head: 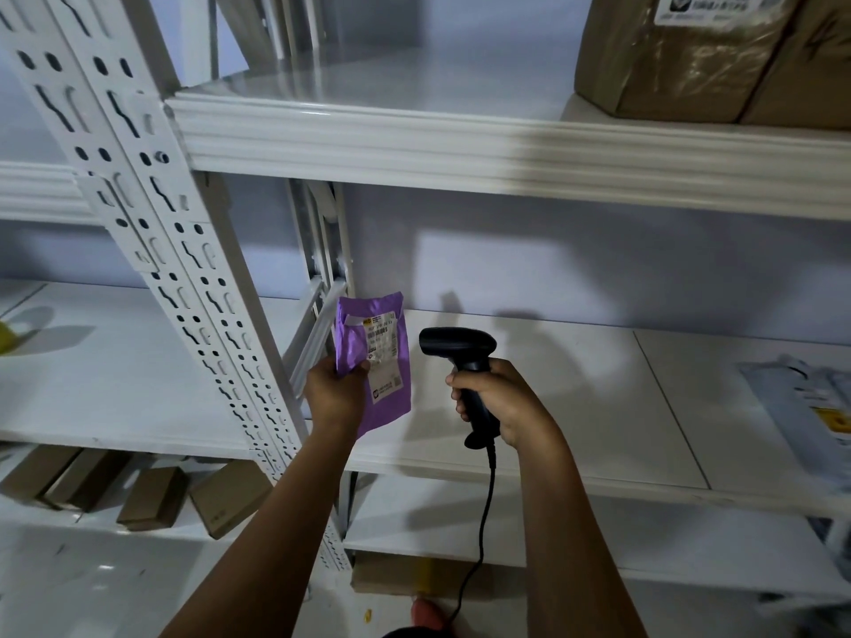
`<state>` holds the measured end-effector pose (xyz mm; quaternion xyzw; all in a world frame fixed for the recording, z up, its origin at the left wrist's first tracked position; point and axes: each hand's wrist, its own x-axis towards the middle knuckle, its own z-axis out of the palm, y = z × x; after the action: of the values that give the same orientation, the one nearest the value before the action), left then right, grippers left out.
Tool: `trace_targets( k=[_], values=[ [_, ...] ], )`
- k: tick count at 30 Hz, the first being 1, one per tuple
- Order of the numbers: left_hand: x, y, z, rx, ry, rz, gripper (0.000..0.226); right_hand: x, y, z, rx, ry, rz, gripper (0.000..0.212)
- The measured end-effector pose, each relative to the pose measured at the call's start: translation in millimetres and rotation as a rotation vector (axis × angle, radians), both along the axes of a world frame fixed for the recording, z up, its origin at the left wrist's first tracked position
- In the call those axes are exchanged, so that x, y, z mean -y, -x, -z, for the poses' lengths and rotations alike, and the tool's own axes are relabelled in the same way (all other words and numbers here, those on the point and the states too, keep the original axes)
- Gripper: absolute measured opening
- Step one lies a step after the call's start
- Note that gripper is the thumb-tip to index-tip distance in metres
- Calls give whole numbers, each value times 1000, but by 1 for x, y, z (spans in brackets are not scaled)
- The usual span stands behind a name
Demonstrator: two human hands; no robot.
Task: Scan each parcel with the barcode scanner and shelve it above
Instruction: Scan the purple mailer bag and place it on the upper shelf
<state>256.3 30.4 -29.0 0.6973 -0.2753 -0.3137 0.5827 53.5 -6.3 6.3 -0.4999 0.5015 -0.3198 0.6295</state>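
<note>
Over mid shelf, L hand pinches purple parcel upright. At its 3 o'clock, R hand grips barcode scanner.

Small purple mailer parcel with a white shipping label is held upright in the left hand, black corded barcode scanner just beside it in the right hand, head aimed its way.

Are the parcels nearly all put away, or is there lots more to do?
Partway, it seems. Brown boxes already sit on the upper shelf, so some look done. Right now the left hand holds a purple parcel, label facing the scanner gripped in the right hand. That one needs shelving next, and a grey parcel waits on the middle shelf.
</note>
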Motion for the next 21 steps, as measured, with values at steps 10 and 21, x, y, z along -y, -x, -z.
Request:
trace_targets(
  k=[10,21],
  values=[
    [8,3,5,-16,-7,25,22,4,2,-1,-3,-4,-21,4],
    [16,7,10,30,-47,28,26,10,3,4,-19,-14,-21,3]
  ],
)
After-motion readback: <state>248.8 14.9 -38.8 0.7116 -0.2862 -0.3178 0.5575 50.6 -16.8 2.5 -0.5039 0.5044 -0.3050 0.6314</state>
